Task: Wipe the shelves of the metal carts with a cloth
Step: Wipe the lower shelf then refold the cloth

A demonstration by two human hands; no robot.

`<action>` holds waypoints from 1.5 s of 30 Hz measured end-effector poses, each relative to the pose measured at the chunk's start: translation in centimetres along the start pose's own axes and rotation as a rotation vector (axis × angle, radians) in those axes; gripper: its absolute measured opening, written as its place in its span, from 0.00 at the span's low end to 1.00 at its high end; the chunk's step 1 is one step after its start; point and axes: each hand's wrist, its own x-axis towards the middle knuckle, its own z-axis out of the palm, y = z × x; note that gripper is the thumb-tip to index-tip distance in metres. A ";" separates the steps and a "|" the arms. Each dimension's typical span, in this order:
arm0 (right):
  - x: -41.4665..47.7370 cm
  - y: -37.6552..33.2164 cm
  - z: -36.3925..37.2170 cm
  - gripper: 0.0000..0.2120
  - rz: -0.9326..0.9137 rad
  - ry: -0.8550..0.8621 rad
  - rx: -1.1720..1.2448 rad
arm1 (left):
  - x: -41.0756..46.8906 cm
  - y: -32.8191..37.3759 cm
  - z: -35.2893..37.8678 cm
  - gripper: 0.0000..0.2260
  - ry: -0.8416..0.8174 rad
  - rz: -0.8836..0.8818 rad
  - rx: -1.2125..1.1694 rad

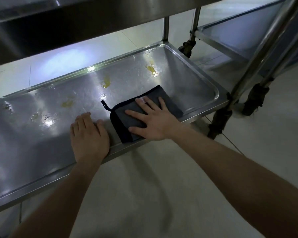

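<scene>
I see the right hand (155, 122) lying flat with fingers spread, pressing the grey cloth (144, 112) onto the low shelf (187, 78) at centre frame, near its right end. The left hand (89, 134) rests open, palm down, on the shelf's near rim just left of the cloth. Yellow stains (106, 82) and wet patches dot the shelf toward upper centre; a second cart (234, 36) stands upper right.

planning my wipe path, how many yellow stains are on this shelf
3 clear yellow stains: far right, centre rear, left of the cloth. The fainter wet patch further left may be another.
</scene>
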 end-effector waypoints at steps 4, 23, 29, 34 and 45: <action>-0.8 9.5 -1.8 0.42 0.206 0.023 0.015 | 0.1 -0.3 0.1 0.26 0.045 0.007 0.005; 0.1 0.8 -1.5 0.39 -0.140 -0.052 0.084 | -0.3 0.7 -0.5 0.22 0.082 -0.101 -0.154; -1.9 0.0 -3.7 0.28 0.173 0.245 0.222 | -0.7 0.7 -2.4 0.19 0.108 -0.073 -0.370; -0.4 -5.1 -1.1 0.47 0.548 0.212 0.124 | -1.4 -5.0 -5.5 0.17 0.115 -0.030 -0.144; 7.2 -7.4 0.4 0.62 0.225 -0.018 0.029 | -1.8 -16.9 -7.5 0.28 0.054 -0.257 0.092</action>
